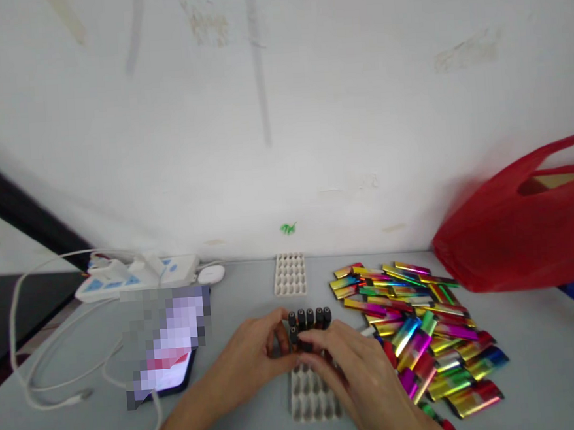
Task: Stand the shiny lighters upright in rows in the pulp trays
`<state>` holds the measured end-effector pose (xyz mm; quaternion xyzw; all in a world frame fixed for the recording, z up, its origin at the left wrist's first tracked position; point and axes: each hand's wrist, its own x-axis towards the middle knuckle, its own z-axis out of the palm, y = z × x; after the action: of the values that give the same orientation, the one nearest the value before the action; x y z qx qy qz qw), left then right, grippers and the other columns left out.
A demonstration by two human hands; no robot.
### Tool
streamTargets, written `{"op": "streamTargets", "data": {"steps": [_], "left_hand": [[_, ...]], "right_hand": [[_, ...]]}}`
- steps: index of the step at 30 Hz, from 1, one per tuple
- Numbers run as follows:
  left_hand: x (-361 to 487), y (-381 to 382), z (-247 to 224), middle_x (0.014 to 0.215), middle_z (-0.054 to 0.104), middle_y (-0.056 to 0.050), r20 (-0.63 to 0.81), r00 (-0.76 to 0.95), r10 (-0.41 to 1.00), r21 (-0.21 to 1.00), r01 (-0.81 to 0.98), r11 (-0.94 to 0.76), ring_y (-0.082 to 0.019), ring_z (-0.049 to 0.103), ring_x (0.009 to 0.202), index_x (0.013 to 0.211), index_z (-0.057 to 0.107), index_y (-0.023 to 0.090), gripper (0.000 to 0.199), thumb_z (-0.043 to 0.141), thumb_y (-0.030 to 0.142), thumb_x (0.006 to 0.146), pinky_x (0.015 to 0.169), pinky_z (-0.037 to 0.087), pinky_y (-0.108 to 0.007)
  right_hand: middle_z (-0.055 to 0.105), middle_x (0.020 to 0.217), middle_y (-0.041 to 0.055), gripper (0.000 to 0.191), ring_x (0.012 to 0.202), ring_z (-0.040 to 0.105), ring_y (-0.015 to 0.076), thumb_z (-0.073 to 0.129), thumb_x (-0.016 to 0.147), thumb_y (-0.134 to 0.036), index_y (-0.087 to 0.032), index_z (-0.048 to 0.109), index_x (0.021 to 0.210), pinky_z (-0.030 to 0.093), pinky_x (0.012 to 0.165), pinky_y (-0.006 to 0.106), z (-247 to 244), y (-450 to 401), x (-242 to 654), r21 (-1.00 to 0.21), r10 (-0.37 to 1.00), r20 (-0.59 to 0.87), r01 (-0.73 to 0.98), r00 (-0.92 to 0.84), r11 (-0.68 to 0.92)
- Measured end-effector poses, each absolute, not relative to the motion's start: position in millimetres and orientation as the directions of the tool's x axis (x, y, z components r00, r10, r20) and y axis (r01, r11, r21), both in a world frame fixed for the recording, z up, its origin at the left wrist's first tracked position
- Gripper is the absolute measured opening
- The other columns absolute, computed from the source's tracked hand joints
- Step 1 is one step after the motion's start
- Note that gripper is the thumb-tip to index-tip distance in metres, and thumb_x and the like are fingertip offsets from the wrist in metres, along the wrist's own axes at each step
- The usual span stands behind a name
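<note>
Pieces with black tops (310, 317) stand upright, five across the far end of the near tray (315, 396), lower centre of the frame, with another at left just in front. Your filling looks barely begun: bare hollows show nearer you, and many shiny pieces (447, 335) lie loose at lower right. Your left hand (254, 348) curves thumb and forefinger apart around the left side; your right hand (366, 366) pinches close by. You can't tell whether either grips a piece.
</note>
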<state>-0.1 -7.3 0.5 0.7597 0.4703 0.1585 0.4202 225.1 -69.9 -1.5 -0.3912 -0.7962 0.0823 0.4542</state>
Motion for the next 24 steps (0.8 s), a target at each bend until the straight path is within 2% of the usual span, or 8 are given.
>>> {"op": "streamTargets", "data": {"steps": [4,8,10,13,16,20,22,24], "left_hand": [[-0.4,-7.4,0.1,0.083,0.071,0.005,-0.144,0.506,0.85,0.789,0.577,-0.21,-0.02,0.063,0.073,0.098,0.069,0.024,0.029,0.085,0.046,0.092,0.066,0.04,-0.029],[-1.0,-7.4,0.5,0.081,0.07,0.005,-0.156,0.505,0.849,0.792,0.578,-0.198,-0.02,0.063,0.072,0.098,0.07,0.023,0.026,0.084,0.044,0.093,0.065,0.038,-0.029],[-1.1,-7.3,0.9,0.081,0.07,0.005,-0.159,0.499,0.852,0.786,0.586,-0.196,-0.02,0.062,0.072,0.098,0.071,0.023,0.025,0.085,0.042,0.092,0.065,0.038,-0.029],[-1.3,-7.3,0.9,0.079,0.068,0.006,-0.161,0.487,0.858,0.77,0.607,-0.2,-0.019,0.06,0.07,0.098,0.072,0.023,0.027,0.088,0.043,0.09,0.065,0.037,-0.029],[-1.4,-7.3,-0.2,0.077,0.067,0.006,-0.167,0.487,0.857,0.756,0.621,-0.205,-0.019,0.059,0.068,0.098,0.071,0.023,0.029,0.087,0.046,0.091,0.065,0.036,-0.028],[-1.6,-6.8,-2.0,0.076,0.065,0.007,-0.18,0.477,0.86,0.74,0.642,-0.201,-0.019,0.058,0.068,0.097,0.069,0.023,0.032,0.087,0.049,0.091,0.065,0.036,-0.028],[-1.9,-6.6,-2.4,0.076,0.065,0.007,-0.174,0.476,0.862,0.733,0.647,-0.21,-0.019,0.057,0.068,0.095,0.068,0.023,0.032,0.087,0.049,0.091,0.065,0.035,-0.028],[-2.1,-6.6,-2.1,0.076,0.065,0.007,-0.168,0.477,0.863,0.729,0.65,-0.217,-0.019,0.057,0.068,0.094,0.067,0.024,0.033,0.086,0.05,0.091,0.065,0.034,-0.029]], "right_hand": [[0.082,0.105,0.006,0.021,0.09,0.083,0.021,0.056,0.122,-0.03,-0.023,0.068,0.138,0.064,0.08,0.031,1.6,-71.7,224.1,-0.504,0.71,0.65,0.545,-0.271,0.67],[0.081,0.102,0.0035,0.02,0.085,0.081,0.0194,0.058,0.119,-0.024,-0.024,0.065,0.138,0.063,0.077,0.03,2.4,-73.0,224.9,-0.528,0.73,0.649,0.565,-0.215,0.634],[0.08,0.101,0.0035,0.02,0.084,0.08,0.021,0.058,0.116,-0.021,-0.025,0.064,0.134,0.063,0.077,0.032,0.5,-71.0,228.0,-0.525,0.746,0.655,0.638,-0.12,0.563],[0.076,0.101,0.0056,0.019,0.086,0.078,0.0262,0.059,0.111,-0.021,-0.025,0.064,0.128,0.06,0.071,0.036,-3.9,-63.7,235.8,-0.502,0.787,0.614,0.799,0.058,0.332],[0.072,0.107,0.0118,0.016,0.089,0.073,0.0326,0.063,0.104,-0.02,-0.024,0.067,0.119,0.057,0.066,0.04,-8.2,-54.4,245.4,-0.347,0.839,0.532,0.933,0.113,0.094],[0.066,0.099,0.0182,0.004,0.097,0.065,0.0423,0.07,0.097,-0.018,-0.019,0.07,0.1,0.058,0.087,0.056,-10.0,-46.8,256.0,-0.027,0.898,0.44,0.999,0.032,-0.022],[0.064,0.097,0.0191,0.002,0.099,0.063,0.0439,0.072,0.095,-0.019,-0.019,0.07,0.097,0.057,0.089,0.058,-9.9,-45.9,258.6,0.032,0.909,0.416,0.999,0.023,-0.04],[0.064,0.097,0.0194,0.003,0.098,0.062,0.0435,0.073,0.095,-0.018,-0.017,0.071,0.098,0.056,0.088,0.057,-10.6,-46.0,258.9,0.033,0.909,0.415,0.999,0.025,-0.042]]}}
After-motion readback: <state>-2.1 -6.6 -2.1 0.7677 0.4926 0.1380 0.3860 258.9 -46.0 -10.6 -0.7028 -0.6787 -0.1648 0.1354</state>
